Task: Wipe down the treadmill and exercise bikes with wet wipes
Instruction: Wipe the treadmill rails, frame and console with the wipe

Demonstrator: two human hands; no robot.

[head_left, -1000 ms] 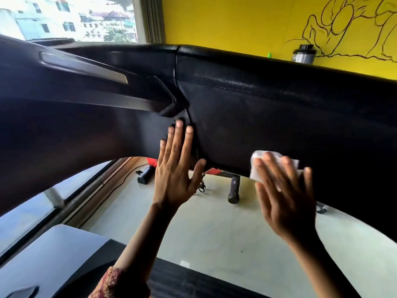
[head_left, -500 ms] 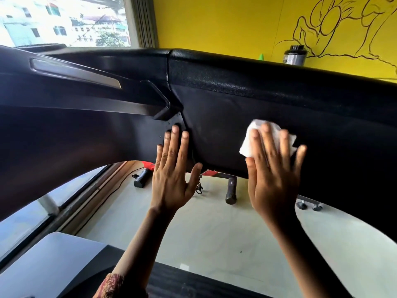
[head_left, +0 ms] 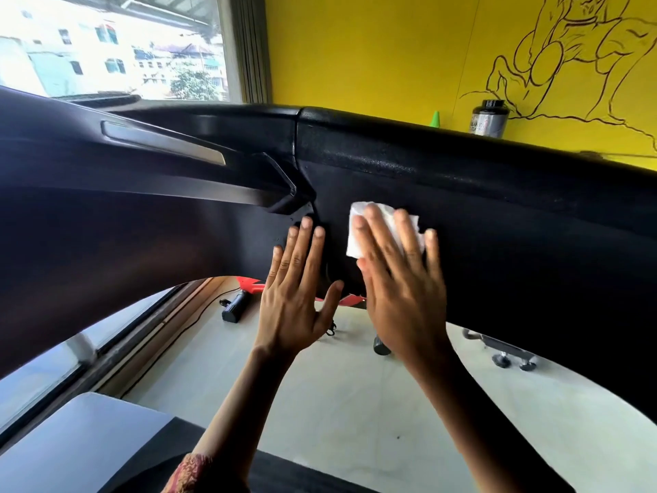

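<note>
Two flat hands press the black treadmill panel (head_left: pixel 497 222). Left hand (head_left: pixel 295 297) braces bare, fingers spread. Right hand (head_left: pixel 401 286), fingers splayed, pins the white wet wipe (head_left: pixel 377 225) under its fingertips. Beyond the fingers, a textured ridge: with no real grip, the wipe could bunch or slip out there.

Single head-worn wide-angle view, facing forward and slightly down. It sits very close to the black treadmill panel (head_left: pixel 497 215), which curves across the whole frame. Floor (head_left: pixel 355 403) shows below, yellow wall (head_left: pixel 373 55) and window (head_left: pixel 106 48) above.
</note>
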